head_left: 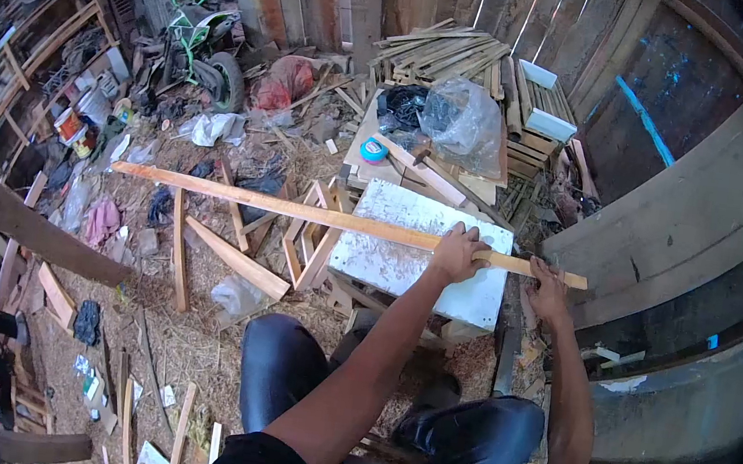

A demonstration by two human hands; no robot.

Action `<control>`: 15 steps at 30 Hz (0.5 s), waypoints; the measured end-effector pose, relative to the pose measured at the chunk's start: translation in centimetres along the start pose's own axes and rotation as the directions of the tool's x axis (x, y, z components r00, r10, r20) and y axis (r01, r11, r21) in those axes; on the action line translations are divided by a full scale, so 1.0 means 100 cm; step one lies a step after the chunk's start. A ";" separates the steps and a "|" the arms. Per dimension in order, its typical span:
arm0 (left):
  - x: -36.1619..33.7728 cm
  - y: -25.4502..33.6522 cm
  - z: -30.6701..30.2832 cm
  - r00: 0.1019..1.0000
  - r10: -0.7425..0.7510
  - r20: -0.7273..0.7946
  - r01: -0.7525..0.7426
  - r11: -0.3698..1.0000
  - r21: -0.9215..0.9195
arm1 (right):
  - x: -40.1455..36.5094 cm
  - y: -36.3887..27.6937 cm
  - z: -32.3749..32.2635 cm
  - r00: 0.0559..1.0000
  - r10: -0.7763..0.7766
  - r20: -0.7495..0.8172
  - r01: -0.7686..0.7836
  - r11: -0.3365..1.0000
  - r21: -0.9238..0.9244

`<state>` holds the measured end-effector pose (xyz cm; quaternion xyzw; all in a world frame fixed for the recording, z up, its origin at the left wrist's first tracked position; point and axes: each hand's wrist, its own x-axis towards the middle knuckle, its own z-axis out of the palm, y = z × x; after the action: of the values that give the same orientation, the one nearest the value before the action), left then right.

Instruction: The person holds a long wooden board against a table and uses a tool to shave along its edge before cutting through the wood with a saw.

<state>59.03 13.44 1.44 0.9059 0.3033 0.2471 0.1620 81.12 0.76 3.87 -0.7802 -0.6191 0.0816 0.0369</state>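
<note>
We steady the slat (300, 212) on the surface (386, 266): left grip (459, 253) closed round it, right grip (550, 294) at three o'clock pressing it, closure we cannot tell. Next likely needs firm hold.

The left hand (458, 253) covers part of the long slat (301, 210).

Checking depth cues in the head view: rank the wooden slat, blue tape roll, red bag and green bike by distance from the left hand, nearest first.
1. Wooden slat: in the grip of the left hand.
2. Blue tape roll: just beyond, slightly left.
3. Red bag: farther back and left.
4. Green bike: far left, at the back.
</note>
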 end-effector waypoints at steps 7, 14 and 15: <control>0.000 -0.002 0.005 1.000 0.000 -0.008 0.000 1.000 -0.015 | -0.003 -0.004 -0.001 0.999 -0.008 -0.044 0.009 1.000 0.020; -0.004 -0.001 0.010 0.998 -0.018 -0.060 0.020 0.999 0.029 | 0.000 0.000 0.012 0.994 -0.031 -0.108 0.037 0.998 0.057; -0.003 -0.001 0.012 0.998 0.000 -0.056 0.002 0.999 0.042 | -0.001 0.005 0.013 0.991 -0.026 -0.129 0.038 0.995 0.091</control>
<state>59.40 13.09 0.33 0.9018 0.3133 0.2657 0.1343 81.30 0.49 2.50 -0.7712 -0.6235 0.0596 0.1141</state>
